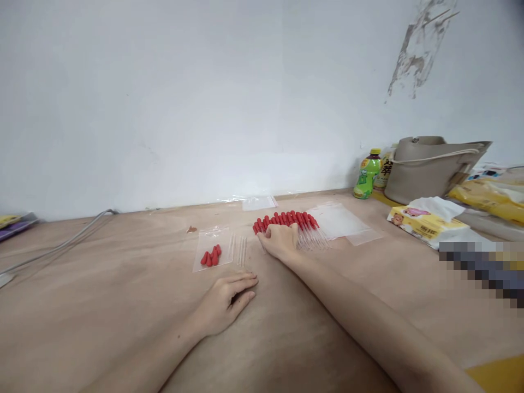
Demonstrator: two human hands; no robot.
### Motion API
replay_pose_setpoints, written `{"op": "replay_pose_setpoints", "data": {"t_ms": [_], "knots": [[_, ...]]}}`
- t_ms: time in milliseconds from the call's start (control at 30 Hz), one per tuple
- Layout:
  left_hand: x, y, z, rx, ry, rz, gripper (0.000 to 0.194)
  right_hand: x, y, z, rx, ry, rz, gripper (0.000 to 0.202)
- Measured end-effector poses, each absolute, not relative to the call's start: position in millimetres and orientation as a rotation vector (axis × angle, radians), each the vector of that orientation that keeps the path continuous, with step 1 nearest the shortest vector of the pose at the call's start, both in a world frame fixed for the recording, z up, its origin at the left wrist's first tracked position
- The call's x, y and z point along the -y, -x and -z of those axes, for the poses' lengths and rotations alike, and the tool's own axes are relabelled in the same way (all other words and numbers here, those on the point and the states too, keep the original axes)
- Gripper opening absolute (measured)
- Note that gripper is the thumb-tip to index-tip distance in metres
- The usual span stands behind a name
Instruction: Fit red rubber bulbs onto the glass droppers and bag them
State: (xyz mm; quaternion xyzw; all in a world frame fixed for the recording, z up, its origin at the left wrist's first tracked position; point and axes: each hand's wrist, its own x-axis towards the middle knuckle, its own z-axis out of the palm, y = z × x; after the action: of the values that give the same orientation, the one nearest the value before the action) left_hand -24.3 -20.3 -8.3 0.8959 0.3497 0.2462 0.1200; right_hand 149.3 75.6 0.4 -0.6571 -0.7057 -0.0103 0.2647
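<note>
My left hand (230, 301) rests on the brown table covering, thumb and fingers apart, with nothing between them. My right hand (279, 240) reaches over the near left side of a row of red-bulbed droppers (301, 218), its fingers curled at the left end; what they pinch is too small to make out. Clear dropper tubes (313, 239) extend toward me from the red bulbs. Several loose red bulbs (212, 256) lie on a clear plastic bag (197, 265) at the left. Between that bag and the row are a few thin clear tubes (242, 251).
Clear bags (339, 221) lie right of the row. Farther right are a green bottle (367, 176), a beige bag (426, 172) and a yellow tissue pack (423, 222). A grey cable (61, 246) crosses the left side. A white wall (184, 109) stands behind.
</note>
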Motion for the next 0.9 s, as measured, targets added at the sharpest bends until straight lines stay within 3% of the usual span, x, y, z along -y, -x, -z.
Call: {"op": "replay_pose_setpoints", "data": {"t_ms": [300,633,800,900], "knots": [[22.9,21.1,3.5,-0.975,-2.606,-0.733,0.028,-63.3,-109.2,3.2,2.095,1.767,0.01,0.031],[22.6,22.7,5.5,-1.012,-2.65,-0.746,0.025,-39.5,-131.5,-3.9,2.208,1.756,0.045,0.023],[9.0,40.4,5.0,-1.467,-2.698,-1.123,0.013,-13.4,-153.7,1.5,2.304,1.648,0.198,0.02],[-5.1,59.4,4.6,-1.887,-2.691,-1.164,0.018,1.6,-176.4,5.2,2.334,1.536,0.334,0.019]]}}
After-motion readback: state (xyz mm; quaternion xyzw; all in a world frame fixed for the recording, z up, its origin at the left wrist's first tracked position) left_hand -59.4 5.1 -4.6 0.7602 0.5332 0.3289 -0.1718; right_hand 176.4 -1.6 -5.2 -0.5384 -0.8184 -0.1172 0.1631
